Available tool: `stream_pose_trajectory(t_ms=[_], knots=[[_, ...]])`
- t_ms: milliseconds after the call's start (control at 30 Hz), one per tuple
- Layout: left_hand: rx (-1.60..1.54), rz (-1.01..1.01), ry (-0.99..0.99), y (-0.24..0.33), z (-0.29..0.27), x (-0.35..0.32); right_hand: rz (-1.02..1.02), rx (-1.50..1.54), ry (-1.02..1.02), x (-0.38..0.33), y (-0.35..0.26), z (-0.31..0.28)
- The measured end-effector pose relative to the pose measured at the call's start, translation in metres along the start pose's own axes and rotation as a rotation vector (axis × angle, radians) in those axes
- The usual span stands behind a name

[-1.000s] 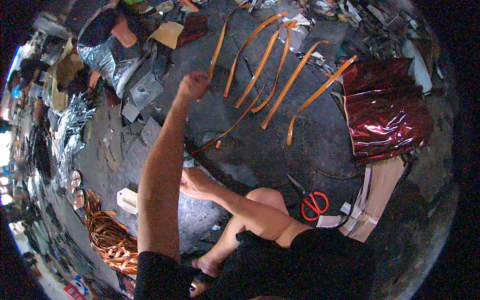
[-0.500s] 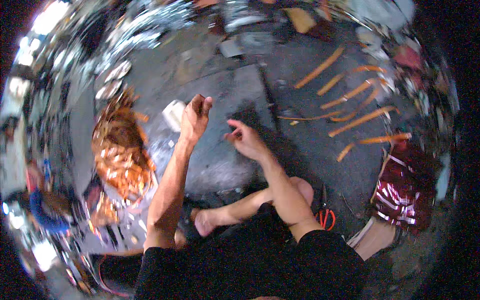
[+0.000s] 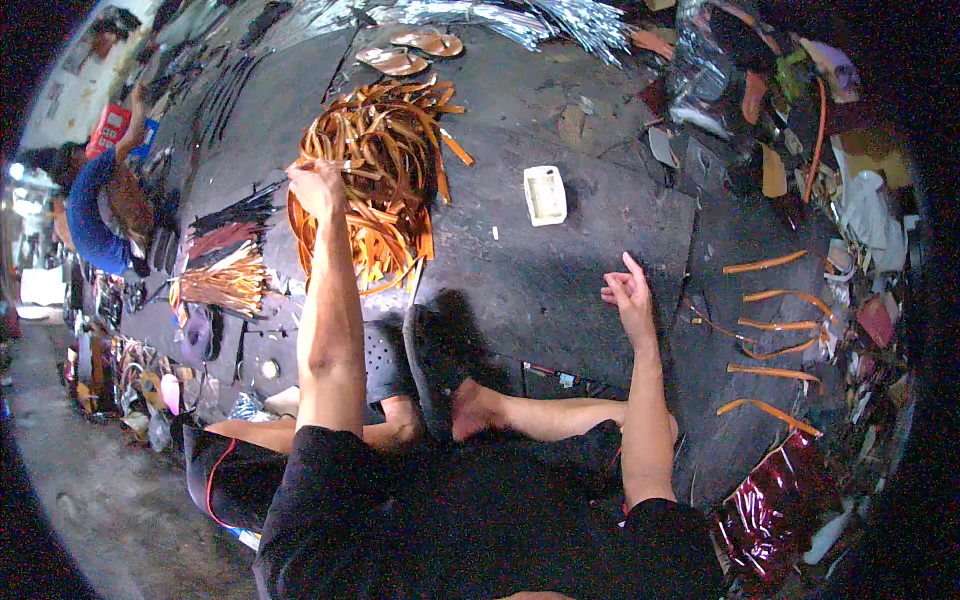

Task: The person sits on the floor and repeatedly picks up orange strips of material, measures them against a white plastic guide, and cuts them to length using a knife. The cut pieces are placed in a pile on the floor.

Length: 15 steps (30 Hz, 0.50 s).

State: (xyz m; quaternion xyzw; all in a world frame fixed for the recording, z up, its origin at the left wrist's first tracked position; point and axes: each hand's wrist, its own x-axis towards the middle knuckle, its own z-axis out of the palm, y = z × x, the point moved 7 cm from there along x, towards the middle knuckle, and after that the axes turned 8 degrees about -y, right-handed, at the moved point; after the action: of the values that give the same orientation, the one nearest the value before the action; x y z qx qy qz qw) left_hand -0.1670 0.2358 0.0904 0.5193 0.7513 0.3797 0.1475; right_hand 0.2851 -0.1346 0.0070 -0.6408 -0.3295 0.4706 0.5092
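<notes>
Left hand (image 3: 318,192) at the brown strips (image 3: 392,140), upper left.
Can't tell if its fingers grip; right hand (image 3: 632,300), right of middle, has loose, part-bent fingers.

Tray (image 3: 547,216) btwn strip pile (image 3: 385,150) (L) & loose strips (image 3: 775,324) (R).

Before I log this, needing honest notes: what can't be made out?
Head view:
What the left hand holds, if anything: its own back hides it.
Brown strips: partly behind that hand.
White tray: any contents too small to tell.
Silvery strands: some cut off by top edge.
</notes>
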Motion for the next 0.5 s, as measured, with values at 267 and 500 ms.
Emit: stream_pose_trajectory(t_ms=[267, 500], knots=[[0.118, -0.044, -0.177, -0.039, 0.011, 0.034, 0.007, 0.007, -0.008, -0.001, 0.004, -0.001], [-0.099, 0.049, -0.057, 0.015, -0.036, 0.035, -0.009, 0.037, 0.021, 0.000, 0.006, -0.010]])
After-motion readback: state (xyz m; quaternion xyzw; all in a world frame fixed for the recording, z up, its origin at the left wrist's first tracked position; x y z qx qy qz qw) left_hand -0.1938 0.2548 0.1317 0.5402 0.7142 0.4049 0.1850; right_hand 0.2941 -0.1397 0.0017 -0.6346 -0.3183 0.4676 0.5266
